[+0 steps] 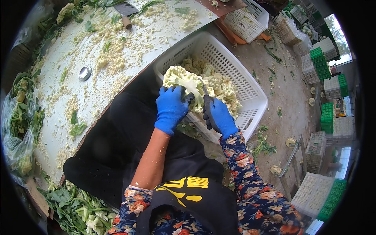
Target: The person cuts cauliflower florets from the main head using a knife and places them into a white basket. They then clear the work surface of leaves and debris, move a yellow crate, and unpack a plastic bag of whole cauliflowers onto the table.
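Observation:
My left hand (173, 107), in a blue glove with dark fingertips, holds a large cauliflower head (183, 79) with its pale cut stem facing up. My right hand (217, 114), gloved alike, is closed around a small knife, whose narrow curved blade (202, 85) touches the cauliflower's right side; the grip hides the handle. Both hands are over the near side of a white perforated plastic basket (249, 97). Cut cauliflower florets (220, 83) lie in the basket beneath and beyond the head.
On the crumb-strewn white table (117, 64) lie a cleaver (126, 14) with a wooden handle and a round metal lid (85, 72). Leaves (73, 205) are heaped at lower left. Another white basket (246, 23) stands beyond. Stacked crates (317, 191) and a metal-framed cart (289, 164) are at right.

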The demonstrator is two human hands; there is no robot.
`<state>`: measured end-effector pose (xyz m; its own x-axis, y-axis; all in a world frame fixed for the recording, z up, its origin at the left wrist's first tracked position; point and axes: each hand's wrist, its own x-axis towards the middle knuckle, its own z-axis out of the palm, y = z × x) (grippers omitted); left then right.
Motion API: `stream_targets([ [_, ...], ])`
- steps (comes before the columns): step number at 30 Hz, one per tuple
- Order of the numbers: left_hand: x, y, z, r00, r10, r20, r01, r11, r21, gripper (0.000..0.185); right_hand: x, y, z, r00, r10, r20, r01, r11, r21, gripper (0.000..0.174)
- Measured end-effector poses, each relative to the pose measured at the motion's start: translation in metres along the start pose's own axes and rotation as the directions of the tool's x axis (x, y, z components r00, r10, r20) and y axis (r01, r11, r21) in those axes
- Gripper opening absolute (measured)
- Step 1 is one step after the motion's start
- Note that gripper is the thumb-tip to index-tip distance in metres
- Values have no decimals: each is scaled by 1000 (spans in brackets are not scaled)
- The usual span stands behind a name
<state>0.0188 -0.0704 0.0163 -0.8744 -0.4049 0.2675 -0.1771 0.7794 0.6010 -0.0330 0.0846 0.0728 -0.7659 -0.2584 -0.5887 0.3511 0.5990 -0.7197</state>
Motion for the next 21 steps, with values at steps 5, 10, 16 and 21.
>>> stream_targets([
  [5,38,-6,-49,993,114,-7,-112,982,155,50,13,19,-23,999,-46,28,47,997,-54,44],
  [10,67,-13,-26,912,123,391,-187,974,131,55,27,2,-33,958,-267,107,287,910,-300,46],
  [16,52,-22,-13,964,-10,265,-39,983,178,51,-9,-6,-32,985,-139,-101,125,984,-126,39],
  [21,43,-16,-12,971,-23,238,-16,987,160,49,8,22,-14,813,-559,-161,377,717,-586,39],
])
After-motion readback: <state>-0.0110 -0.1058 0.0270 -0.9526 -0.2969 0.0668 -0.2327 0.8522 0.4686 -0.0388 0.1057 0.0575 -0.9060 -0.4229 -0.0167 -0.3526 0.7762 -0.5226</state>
